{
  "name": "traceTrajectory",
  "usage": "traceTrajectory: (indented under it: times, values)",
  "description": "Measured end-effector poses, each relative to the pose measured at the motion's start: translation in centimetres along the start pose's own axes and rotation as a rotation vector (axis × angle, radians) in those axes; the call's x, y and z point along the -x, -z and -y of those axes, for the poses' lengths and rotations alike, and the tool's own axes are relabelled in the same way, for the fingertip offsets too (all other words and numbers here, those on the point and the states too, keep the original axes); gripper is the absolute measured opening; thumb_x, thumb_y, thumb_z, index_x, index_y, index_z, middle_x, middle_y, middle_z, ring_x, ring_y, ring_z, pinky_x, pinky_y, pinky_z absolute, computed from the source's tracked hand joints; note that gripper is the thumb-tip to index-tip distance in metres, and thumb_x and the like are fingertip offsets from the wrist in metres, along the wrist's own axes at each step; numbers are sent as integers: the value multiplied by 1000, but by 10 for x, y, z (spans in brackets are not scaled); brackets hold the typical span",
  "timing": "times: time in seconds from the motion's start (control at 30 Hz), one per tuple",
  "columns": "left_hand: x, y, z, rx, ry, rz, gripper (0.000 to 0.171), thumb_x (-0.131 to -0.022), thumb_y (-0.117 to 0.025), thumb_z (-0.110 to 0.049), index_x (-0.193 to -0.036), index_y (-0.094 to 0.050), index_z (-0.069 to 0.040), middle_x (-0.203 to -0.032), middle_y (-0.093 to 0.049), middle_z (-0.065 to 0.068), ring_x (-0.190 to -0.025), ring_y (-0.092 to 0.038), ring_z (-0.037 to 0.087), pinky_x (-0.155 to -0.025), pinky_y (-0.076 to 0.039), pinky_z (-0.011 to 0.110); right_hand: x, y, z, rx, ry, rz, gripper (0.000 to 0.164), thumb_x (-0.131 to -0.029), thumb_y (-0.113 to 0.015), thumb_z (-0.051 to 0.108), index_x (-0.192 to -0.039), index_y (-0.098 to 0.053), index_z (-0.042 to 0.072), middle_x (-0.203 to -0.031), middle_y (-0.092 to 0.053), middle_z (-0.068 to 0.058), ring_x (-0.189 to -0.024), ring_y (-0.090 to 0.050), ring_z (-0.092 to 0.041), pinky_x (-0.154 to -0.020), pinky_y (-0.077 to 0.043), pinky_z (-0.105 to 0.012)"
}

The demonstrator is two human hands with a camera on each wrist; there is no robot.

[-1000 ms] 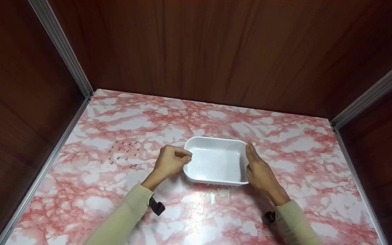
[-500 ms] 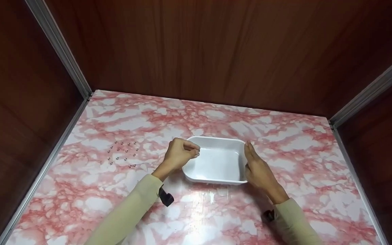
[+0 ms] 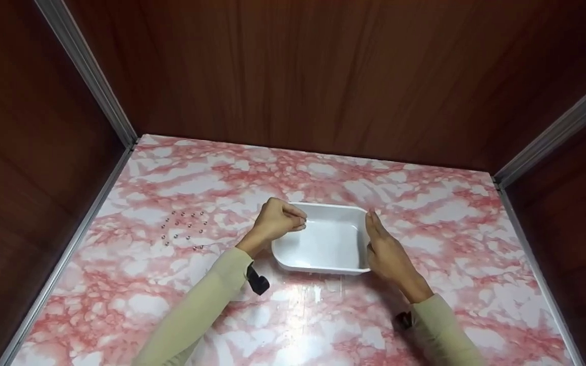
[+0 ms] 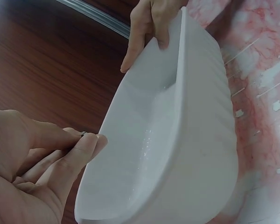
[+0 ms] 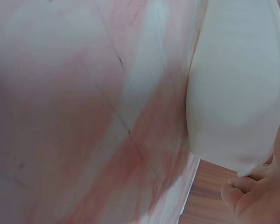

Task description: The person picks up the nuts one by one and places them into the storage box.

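A white rectangular container (image 3: 326,249) with rounded corners stands on the table in the head view. My left hand (image 3: 275,221) is over its far left corner, with thumb and fingertips pinched together. Between those fingertips a sliver of a small shiny metal ball (image 4: 83,134) shows in the left wrist view; the fingers cover most of it. My right hand (image 3: 390,255) grips the container's right end, its fingers lying over the rim. Several small metal balls (image 3: 189,225) lie scattered on the table to the left of the container.
Pink-and-white marbled tabletop (image 3: 120,300) surrounds the container. A dark wood panel (image 3: 293,76) rises along the back, with further panels at both sides. Metal strips (image 3: 92,76) run along the corners.
My left hand has moved right and away from me, from the container's left rim to above its far left corner, still pinching. The right hand stays on the right end.
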State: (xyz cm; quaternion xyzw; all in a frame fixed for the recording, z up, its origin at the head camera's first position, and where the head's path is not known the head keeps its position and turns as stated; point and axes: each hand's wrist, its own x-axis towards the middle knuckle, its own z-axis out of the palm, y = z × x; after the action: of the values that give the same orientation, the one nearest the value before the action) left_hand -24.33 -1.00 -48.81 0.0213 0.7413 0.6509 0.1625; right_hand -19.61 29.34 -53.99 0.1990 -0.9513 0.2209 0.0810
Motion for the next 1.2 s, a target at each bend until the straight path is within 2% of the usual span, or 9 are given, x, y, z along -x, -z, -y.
traceTrajectory:
  times: [0.1,0.17,0.3,0.4,0.63,0.87,0.97,1.07,1.2]
  values:
    - [-6,-1,-4,-8,2,5,18,-93,-71,4,-109,-77,11,-102,-79,22,-88,-80,17,-83,-65,25,-1,1,0,-11,-2,10,69,-94,-50,-8,-158,-28,-14,-169,-25,-33,-140,-53,-47,-91,-57,-51]
    - [-10,-3,-6,-2,5,2,18,-93,-72,4,-108,-78,10,-103,-80,22,-88,-80,16,-83,-65,25,-1,0,0,-21,-3,14,69,-94,-50,-7,-158,-27,-15,-169,-24,-34,-141,-53,-47,-91,-57,-51]
    - [-17,-7,-6,4,15,-2,16,-93,-72,5,-107,-79,8,-107,-79,25,-88,-80,18,-81,-65,24,-1,0,0,-30,-20,25,69,-95,-51,-5,-159,-26,-13,-170,-23,-32,-145,-48,-46,-105,-54,-55]
    - [-21,-12,-6,-15,4,0,16,-92,-72,5,-106,-79,8,-106,-79,24,-87,-80,17,-80,-65,24,0,0,1,-36,-37,36,69,-96,-51,-5,-160,-26,-11,-170,-22,-31,-148,-46,-45,-110,-51,-56]
    - [-33,-20,-12,-111,-32,-16,16,-88,-76,1,-103,-81,6,-101,-81,18,-78,-78,12,-74,-65,22,-1,1,1,-38,-35,28,68,-96,-51,-5,-160,-26,-12,-170,-22,-31,-148,-46,-46,-111,-51,-56]
    - [-45,-26,-18,-153,34,16,16,-88,-75,3,-102,-81,7,-106,-81,18,-79,-79,12,-72,-64,20,0,1,0,-36,-26,12,69,-97,-53,-5,-160,-26,-12,-171,-22,-30,-149,-44,-46,-113,-49,-56]
    - [-48,-29,-19,-178,43,19,16,-88,-74,4,-102,-81,6,-104,-81,18,-78,-80,12,-71,-64,19,-1,1,1,-30,-26,12,69,-97,-53,-5,-160,-25,-12,-171,-22,-30,-148,-45,-46,-111,-50,-56]
    - [-51,-33,-17,-189,41,17,16,-87,-74,5,-101,-81,7,-104,-81,19,-75,-79,12,-70,-63,20,0,1,1,-39,-36,26,68,-98,-51,-4,-161,-24,-11,-171,-20,-29,-143,-52,-45,-101,-55,-53]
    - [-53,-36,-13,-208,28,18,15,-86,-75,6,-100,-81,7,-103,-81,20,-73,-77,12,-70,-64,21,1,1,1,-48,-48,35,68,-99,-51,-4,-161,-24,-10,-172,-20,-28,-141,-54,-44,-98,-56,-52]
